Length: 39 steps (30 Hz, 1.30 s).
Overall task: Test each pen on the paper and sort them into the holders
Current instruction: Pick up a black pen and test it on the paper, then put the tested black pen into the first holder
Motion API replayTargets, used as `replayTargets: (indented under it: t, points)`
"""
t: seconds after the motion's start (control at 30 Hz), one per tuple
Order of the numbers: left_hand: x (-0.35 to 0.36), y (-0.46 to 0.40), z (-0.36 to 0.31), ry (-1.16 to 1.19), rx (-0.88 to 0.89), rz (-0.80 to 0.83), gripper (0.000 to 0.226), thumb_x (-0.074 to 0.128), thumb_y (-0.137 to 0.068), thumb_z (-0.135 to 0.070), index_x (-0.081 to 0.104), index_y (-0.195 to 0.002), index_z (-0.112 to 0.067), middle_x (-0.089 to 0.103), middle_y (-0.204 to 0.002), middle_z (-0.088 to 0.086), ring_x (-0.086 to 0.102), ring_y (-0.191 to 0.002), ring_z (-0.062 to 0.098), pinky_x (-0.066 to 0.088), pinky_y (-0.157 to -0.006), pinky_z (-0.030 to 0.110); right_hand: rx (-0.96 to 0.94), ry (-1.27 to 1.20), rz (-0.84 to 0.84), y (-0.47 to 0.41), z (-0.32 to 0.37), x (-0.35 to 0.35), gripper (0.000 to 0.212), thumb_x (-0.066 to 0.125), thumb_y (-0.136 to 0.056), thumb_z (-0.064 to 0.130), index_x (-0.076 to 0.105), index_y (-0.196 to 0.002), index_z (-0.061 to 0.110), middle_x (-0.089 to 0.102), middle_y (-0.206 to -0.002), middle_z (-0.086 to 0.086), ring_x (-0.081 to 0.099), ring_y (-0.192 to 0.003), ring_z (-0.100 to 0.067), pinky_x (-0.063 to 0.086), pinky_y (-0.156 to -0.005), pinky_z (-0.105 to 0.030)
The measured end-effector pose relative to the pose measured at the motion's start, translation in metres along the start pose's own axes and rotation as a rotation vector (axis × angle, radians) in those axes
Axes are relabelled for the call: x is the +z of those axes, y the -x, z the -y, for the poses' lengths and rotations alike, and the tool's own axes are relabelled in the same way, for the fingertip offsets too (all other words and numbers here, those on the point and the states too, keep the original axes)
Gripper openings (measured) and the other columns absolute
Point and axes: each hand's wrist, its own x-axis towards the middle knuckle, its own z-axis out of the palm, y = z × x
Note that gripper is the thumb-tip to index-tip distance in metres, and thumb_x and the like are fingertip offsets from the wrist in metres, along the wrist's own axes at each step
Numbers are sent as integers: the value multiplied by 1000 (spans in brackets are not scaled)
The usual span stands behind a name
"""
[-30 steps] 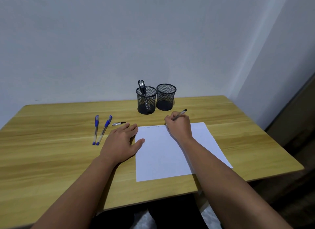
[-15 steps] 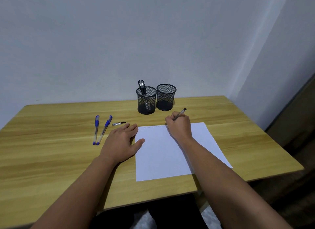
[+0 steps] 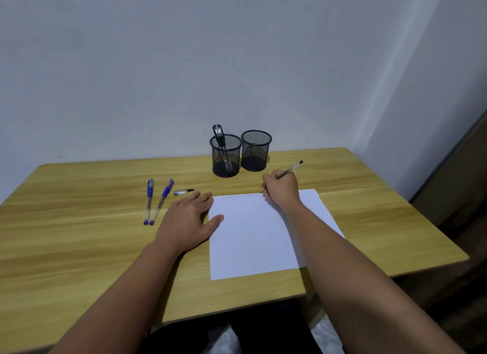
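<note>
A white sheet of paper [image 3: 253,237] lies on the wooden table [image 3: 79,222], with faint scribbles along its top edge. My right hand [image 3: 280,189] grips a clear black-ended pen [image 3: 291,168], its tip at the paper's top edge. My left hand [image 3: 188,219] lies flat and open on the table, thumb on the paper's left edge. Two blue capped pens [image 3: 155,202] lie to the left, a black pen cap [image 3: 183,192] beside them. Two black mesh holders stand at the back: the left holder [image 3: 226,156] has black pens in it, the right holder [image 3: 255,150] looks empty.
A pale wall rises just behind the holders and a second wall closes in at the right. The table's right and front edges lie close to the paper. Dark floor shows beyond the right edge.
My right hand has shifted slightly right and up along the paper's top edge, and the pen's back end now tilts further right. The left hand has stayed put.
</note>
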Motion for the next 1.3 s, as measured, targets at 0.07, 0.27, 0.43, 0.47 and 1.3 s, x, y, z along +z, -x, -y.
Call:
replayTargets:
  t: [0.07,0.27,0.43,0.47,1.3]
  points:
    - [0,0,0,5,4,-4,81,31,-86,-74,50,-148,-25,41,-157,-13,28,-151,12,29,-117,41,88,-119,41,-6,10,-9,38,67,-98,7,48,-65,9,53,-56,-13,43,-33,-15,33,-35,-17]
    - [1,0,1,48,29,-47,76,39,-86,-71,57,-142,-22,48,-153,-8,35,-148,15,35,-116,41,3,-159,-136,-20,26,-38,46,71,-102,24,46,-64,15,47,-48,-1,34,-31,-7,26,-35,-15]
    - [-1,1,2,83,76,-163,60,54,-88,-61,67,-130,-20,57,-145,-4,52,-134,16,46,-105,38,-43,-155,-118,-24,33,-54,45,77,-97,40,52,-68,17,53,-62,-5,41,-42,-11,33,-39,-18]
    - [-2,0,3,78,80,-196,57,55,-90,-58,65,-133,-21,60,-143,-3,54,-131,18,47,-104,40,-20,-185,-93,-23,36,-55,40,76,-98,42,59,-73,16,59,-61,-2,44,-40,-8,34,-40,-17]
    - [-39,-25,27,127,-178,-274,16,50,-101,-26,63,-110,-32,66,-90,-10,60,-81,20,46,-64,35,-40,-254,457,12,38,-14,16,74,-99,12,78,-108,-1,81,-92,-12,66,-64,-13,53,-51,-21]
